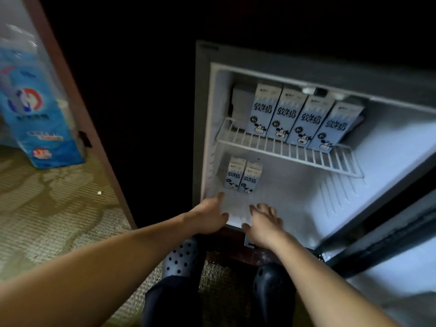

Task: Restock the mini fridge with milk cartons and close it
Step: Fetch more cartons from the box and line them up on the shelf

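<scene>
The mini fridge (389, 142) stands open, white inside, its door (401, 267) swung out to the lower right. Several blue-and-white milk cartons (304, 119) stand in a row on the wire shelf (295, 156). Two more milk cartons (243, 175) stand side by side at the left of the fridge floor. My left hand (210, 215) and my right hand (264, 223) reach in at the front lip of the fridge floor, just in front of the two lower cartons. Both hands are empty, with fingers relaxed and spread.
A blue plastic-wrapped pack (35, 109) stands on the patterned carpet (59, 208) at the far left, beside a wooden cabinet door (89, 119). My two feet in dark perforated clogs (181, 258) are just below the fridge. The cabinet around the fridge is dark.
</scene>
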Available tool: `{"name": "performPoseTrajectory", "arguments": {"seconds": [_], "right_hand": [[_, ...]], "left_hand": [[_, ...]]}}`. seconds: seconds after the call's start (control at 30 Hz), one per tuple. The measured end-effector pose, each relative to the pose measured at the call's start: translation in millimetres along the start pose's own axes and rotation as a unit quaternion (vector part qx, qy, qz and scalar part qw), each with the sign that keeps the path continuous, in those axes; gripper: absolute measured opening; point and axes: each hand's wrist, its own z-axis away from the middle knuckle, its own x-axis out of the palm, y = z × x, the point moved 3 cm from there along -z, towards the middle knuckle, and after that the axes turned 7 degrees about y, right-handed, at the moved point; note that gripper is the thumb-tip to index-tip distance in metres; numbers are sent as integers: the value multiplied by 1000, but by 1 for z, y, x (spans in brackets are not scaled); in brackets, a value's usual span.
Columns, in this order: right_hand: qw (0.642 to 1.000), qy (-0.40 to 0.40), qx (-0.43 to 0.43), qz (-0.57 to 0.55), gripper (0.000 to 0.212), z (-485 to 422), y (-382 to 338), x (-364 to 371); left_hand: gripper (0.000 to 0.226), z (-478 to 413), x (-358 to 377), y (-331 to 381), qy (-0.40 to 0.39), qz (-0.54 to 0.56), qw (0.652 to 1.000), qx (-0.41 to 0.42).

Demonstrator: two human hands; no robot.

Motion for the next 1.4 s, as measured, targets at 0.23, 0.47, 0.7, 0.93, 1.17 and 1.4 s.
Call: {"name": "performPoseTrajectory", "arguments": {"seconds": [0.23, 0.47, 0.7, 0.93, 1.17, 1.4], "right_hand": [[995, 9, -97, -5, 66, 78, -54, -66], [975, 18, -221, -9, 54, 169, -140, -120], [967, 5, -253, 5, 53, 236, -249, -141], [948, -69, -311, 4, 55, 296, -352, -102], [938, -120, -323, -28, 49, 329, -394, -17], [946, -116, -304, -4, 50, 312, -395, 32]], "left_hand": [[63, 103, -63, -10, 13, -48, 998, 28], [63, 212, -142, -20, 96, -135, 986, 35], [58, 331, -207, -79, 150, -162, 974, -45], [49, 441, -218, -159, 166, -173, 963, -121], [46, 493, -184, -219, 164, -143, 959, -184], [43, 486, -145, -250, 164, -110, 961, -196]]}}
